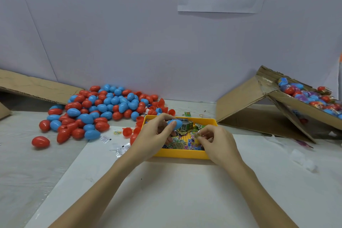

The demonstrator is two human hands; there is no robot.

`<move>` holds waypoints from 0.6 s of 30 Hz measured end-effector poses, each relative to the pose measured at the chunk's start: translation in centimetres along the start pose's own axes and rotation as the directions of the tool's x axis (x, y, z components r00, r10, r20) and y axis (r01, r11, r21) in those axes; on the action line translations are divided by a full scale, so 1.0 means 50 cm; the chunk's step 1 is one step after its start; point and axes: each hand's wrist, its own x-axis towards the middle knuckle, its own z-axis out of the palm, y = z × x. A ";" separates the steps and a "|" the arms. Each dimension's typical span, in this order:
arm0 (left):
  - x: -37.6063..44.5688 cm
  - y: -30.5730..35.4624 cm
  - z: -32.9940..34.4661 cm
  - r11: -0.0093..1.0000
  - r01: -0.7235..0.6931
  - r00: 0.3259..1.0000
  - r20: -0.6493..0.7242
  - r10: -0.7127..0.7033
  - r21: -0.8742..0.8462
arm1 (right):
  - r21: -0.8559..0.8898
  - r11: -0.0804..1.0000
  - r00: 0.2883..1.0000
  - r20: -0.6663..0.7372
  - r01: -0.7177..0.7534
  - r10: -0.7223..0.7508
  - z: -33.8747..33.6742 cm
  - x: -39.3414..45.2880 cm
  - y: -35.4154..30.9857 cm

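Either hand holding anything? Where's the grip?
Left hand grips blue egg by its left end; right hand pinches a small packet, exact spot hidden.

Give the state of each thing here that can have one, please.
left hand, grips the blue egg.
blue egg, held above the yellow tray.
right hand, pinches a small packet.
yellow tray, partly filled with packets.
red half-shell, lying open beside the tray.
cardboard box, tilted, holding wrapped eggs.

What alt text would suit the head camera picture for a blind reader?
A person's left hand holds a blue plastic egg over a yellow plastic tray of small printed packets, while the right hand pinches one packet. A heap of red and blue plastic eggs lies to the left, a tilted cardboard box of wrapped eggs to the right.
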 end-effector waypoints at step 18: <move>-0.010 0.030 0.011 0.998 -0.067 0.997 -0.030 0.067 0.020 | 0.482 0.876 1.000 -0.017 0.023 -0.017 -0.005 -0.009 -0.013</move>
